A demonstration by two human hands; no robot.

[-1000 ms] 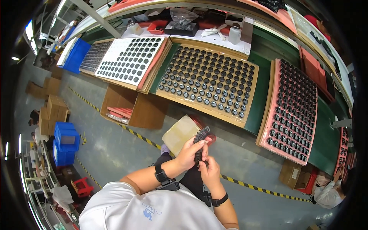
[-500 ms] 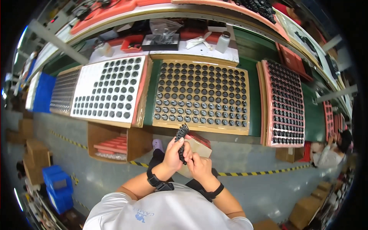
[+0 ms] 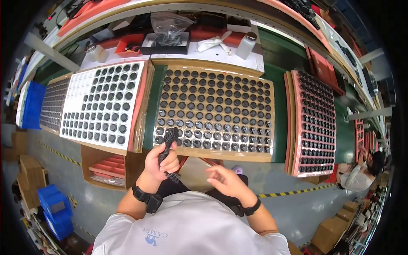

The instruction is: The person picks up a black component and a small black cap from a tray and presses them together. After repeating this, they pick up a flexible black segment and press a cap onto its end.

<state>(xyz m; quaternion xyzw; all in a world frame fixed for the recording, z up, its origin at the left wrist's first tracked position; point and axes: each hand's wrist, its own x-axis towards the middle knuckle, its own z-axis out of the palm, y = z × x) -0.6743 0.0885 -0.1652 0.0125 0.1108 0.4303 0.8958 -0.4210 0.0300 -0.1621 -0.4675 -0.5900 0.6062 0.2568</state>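
My left hand (image 3: pixel 162 163) is closed around a curved stack of black ribbed pieces (image 3: pixel 171 137). Its upper end overlaps the near left corner of the middle tray (image 3: pixel 212 154), and its lower end pokes out below my fingers. This clear tray lies on cardboard and holds rows of round black parts. Apart from the stack, my right hand (image 3: pixel 229 183) hangs in front of the bench with fingers loosely bent, thumb spread and nothing in it. Left of the middle tray lies a white tray (image 3: pixel 78 87), partly filled with black parts.
On the right stands a pink-edged stack of trays (image 3: pixel 294 127) with black parts. A bottle (image 3: pixel 246 46), a red bin (image 3: pixel 127 44) and a bagged black box (image 3: pixel 165 47) line the back ledge. Below are a cardboard box (image 3: pixel 89 170) and blue crates (image 3: pixel 57 208). A person (image 3: pixel 359 176) sits far right.
My hands have parted: the right has let go and moved right. The left has carried the black stack leftward, up to the middle tray's near edge. The whole view has shifted slightly.
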